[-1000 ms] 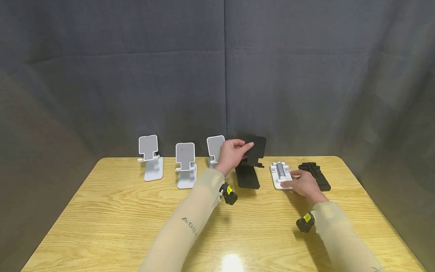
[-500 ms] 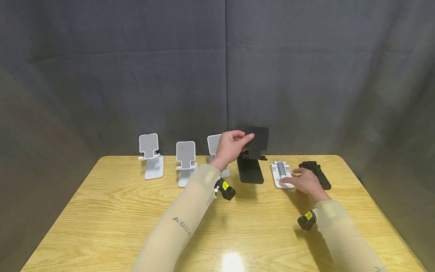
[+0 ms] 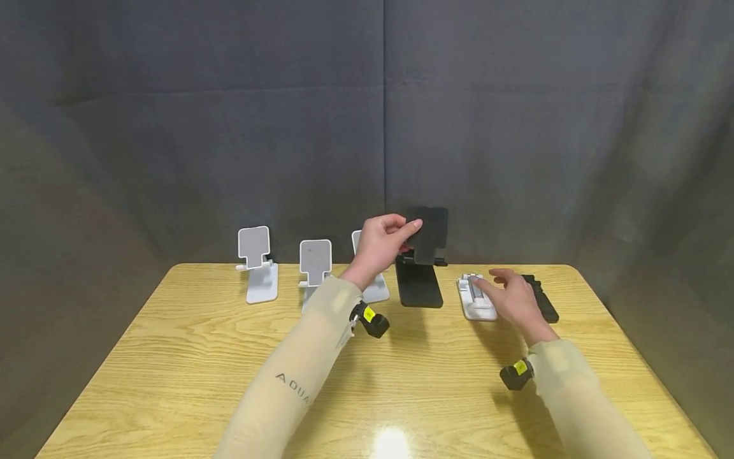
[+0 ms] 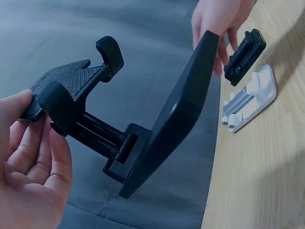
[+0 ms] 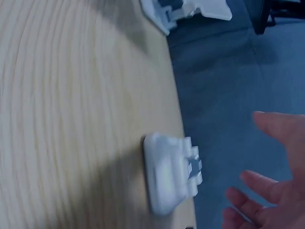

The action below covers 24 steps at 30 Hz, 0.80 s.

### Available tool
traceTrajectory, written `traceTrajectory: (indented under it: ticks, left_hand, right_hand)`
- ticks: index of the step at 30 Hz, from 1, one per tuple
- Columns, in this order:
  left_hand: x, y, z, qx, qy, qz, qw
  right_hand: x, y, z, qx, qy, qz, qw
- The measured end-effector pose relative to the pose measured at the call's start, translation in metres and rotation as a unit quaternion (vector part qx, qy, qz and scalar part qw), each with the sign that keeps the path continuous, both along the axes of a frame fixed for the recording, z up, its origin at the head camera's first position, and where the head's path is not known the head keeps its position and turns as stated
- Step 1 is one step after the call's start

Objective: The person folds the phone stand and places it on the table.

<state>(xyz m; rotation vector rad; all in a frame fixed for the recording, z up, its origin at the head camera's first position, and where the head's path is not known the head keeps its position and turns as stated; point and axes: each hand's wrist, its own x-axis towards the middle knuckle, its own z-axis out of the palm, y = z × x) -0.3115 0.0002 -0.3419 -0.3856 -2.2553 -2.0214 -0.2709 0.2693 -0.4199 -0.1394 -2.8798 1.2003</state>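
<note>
My left hand pinches the upper plate of an unfolded black phone stand between thumb and fingers. Its flat base, hinged arm and two hooked lips show in the left wrist view, with the stand held up off the table. My right hand has its fingers spread over a folded white phone stand and grips nothing. In the right wrist view a gap shows between those fingers and the white stand. Just beyond the right hand lies a folded black phone stand, partly hidden by it.
Unfolded white phone stands with grey pads stand at the left, at centre left and behind my left forearm. The wooden table ends at a dark grey curtain along its back edge.
My left hand has moved up and a little left, raising the black phone stand. My right hand's fingers have come up off the folded white stand and spread.
</note>
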Motion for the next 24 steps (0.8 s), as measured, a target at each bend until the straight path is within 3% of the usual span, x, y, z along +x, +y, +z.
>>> traceTrajectory:
  ticks: [7, 12, 15, 18, 22, 24]
  left_hand:
    - [0.005, -0.007, 0.002, 0.011, 0.014, -0.003, 0.9998]
    - [0.009, -0.009, 0.003, 0.021, 0.013, -0.004, 0.9997]
    - [0.012, -0.009, 0.004, 0.020, 0.015, -0.005, 0.9997]
    - [0.014, -0.010, 0.005, 0.025, 0.016, -0.010, 0.9995]
    - [0.017, -0.012, 0.007, 0.038, 0.016, -0.019, 0.9990]
    - [0.018, -0.012, 0.008, 0.041, 0.018, -0.020, 0.9988]
  right_hand:
    - [0.002, -0.019, 0.014, -0.072, 0.022, 0.036, 0.997]
    - [0.005, -0.035, 0.023, -0.159, 0.010, 0.103, 0.982]
    - [0.009, -0.045, 0.028, -0.218, -0.009, 0.154, 0.964]
    - [0.013, -0.053, 0.031, -0.276, -0.036, 0.210, 0.937]
    - [0.017, -0.059, 0.035, -0.350, -0.070, 0.240, 0.903]
    - [0.019, -0.060, 0.036, -0.373, -0.079, 0.235, 0.894]
